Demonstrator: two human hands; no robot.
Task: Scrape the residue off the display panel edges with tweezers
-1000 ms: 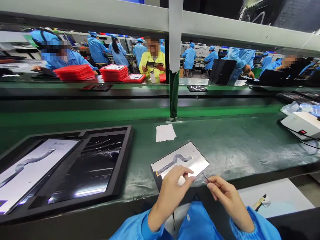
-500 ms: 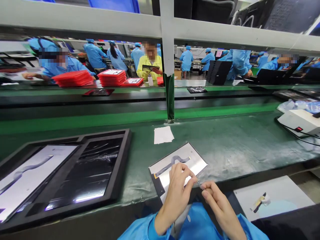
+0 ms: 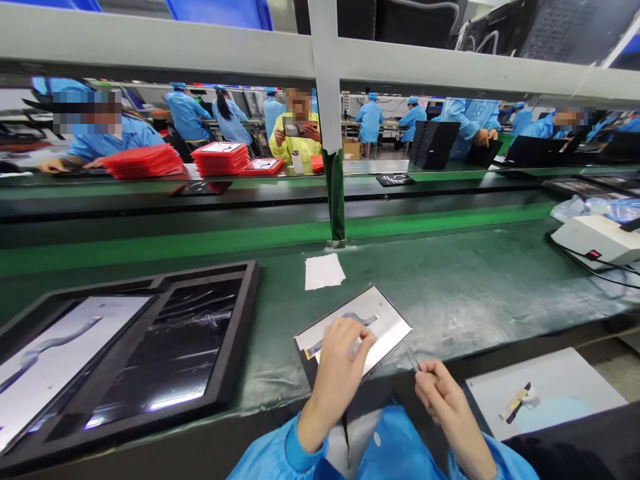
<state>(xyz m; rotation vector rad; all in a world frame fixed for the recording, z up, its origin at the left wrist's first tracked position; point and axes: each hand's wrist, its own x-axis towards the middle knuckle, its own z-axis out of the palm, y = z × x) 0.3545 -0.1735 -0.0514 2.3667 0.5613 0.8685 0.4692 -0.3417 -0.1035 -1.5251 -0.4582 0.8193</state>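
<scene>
A display panel point(image 3: 387, 333) with a silvery back lies tilted at the front edge of the green bench. A grey ribbon cable point(image 3: 367, 319) runs across its back, partly covered by my left hand point(image 3: 343, 357). That hand is over the panel with fingers curled and thumb drawn in; anything between the fingertips is too small to name. Right of the panel, my right hand point(image 3: 443, 397) pinches slim metal tweezers point(image 3: 414, 360), their tips pointing up and left, apart from the panel.
A black foam tray point(image 3: 245, 320) on the left holds further panels. White paper slips point(image 3: 325, 271) lie behind the panel. On the right are a white device point(image 3: 600, 240) with cables and, lower, a pale board point(image 3: 560, 380). Co-workers sit across the line beside red stacks point(image 3: 220, 160).
My hands have moved apart: the left shifted left over the panel, the right moved slightly right with the tweezers, whose tips no longer meet the left fingers.
</scene>
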